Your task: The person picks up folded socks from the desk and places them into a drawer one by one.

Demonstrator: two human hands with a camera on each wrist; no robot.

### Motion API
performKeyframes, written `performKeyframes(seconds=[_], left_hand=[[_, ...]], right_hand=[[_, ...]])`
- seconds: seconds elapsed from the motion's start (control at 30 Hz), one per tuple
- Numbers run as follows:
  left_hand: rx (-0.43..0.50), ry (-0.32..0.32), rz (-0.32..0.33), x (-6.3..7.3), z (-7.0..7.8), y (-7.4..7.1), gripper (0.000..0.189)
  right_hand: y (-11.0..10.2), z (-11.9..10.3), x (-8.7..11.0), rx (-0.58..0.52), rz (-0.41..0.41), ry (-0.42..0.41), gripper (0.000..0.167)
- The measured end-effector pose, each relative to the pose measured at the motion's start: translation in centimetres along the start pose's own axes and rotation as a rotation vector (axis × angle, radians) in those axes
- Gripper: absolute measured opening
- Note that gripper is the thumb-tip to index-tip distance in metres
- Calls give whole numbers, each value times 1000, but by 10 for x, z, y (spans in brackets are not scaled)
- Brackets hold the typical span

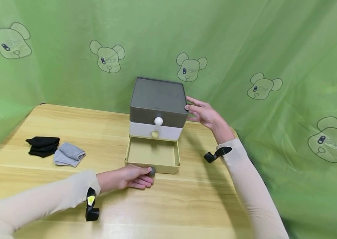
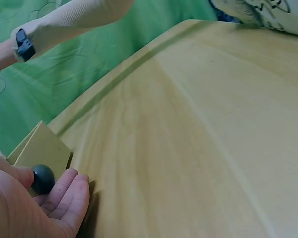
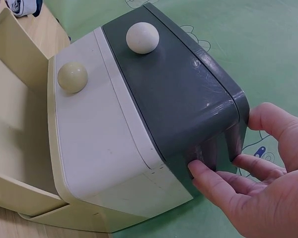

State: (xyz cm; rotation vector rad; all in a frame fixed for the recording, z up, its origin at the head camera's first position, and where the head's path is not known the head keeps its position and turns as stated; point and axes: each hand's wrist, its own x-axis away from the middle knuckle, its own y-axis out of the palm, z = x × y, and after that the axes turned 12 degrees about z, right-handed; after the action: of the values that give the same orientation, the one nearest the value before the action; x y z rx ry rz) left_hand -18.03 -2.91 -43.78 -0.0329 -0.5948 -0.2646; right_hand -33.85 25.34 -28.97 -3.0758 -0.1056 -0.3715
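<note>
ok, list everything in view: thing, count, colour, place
square plastic top drawer: 1, dark grey, uppermost
square plastic middle drawer: 1, white, beneath it
square plastic bottom drawer: 1, pale yellow, lowest, pulled out
round knobs: 3, white, pale yellow, dark grey, one per drawer, top to bottom
folded outer cloth: 1, black, left of drawers
folded inner cloth: 1, light grey, beside it
wood-grain table: 1, light brown, under drawers
cartoon-print fabric backdrop: 1, green, behind table
patterned item: 1, white, table edge, left wrist view
wrist straps: 2, black, left and right
sleeves: 2, cream, left and right
left hand: 1, on dark grey knob
right hand: 1, on top drawer
</note>
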Motion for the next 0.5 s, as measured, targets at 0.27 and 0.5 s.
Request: performKeyframes(seconds=[0.27, 0.5], left_hand=[[-25, 17, 3, 13, -8, 6, 41], [-30, 27, -21, 18, -13, 4, 42]], right_hand=[[-1, 1, 0, -15, -1, 8, 69], [-1, 1, -1, -19, -12, 6, 68]])
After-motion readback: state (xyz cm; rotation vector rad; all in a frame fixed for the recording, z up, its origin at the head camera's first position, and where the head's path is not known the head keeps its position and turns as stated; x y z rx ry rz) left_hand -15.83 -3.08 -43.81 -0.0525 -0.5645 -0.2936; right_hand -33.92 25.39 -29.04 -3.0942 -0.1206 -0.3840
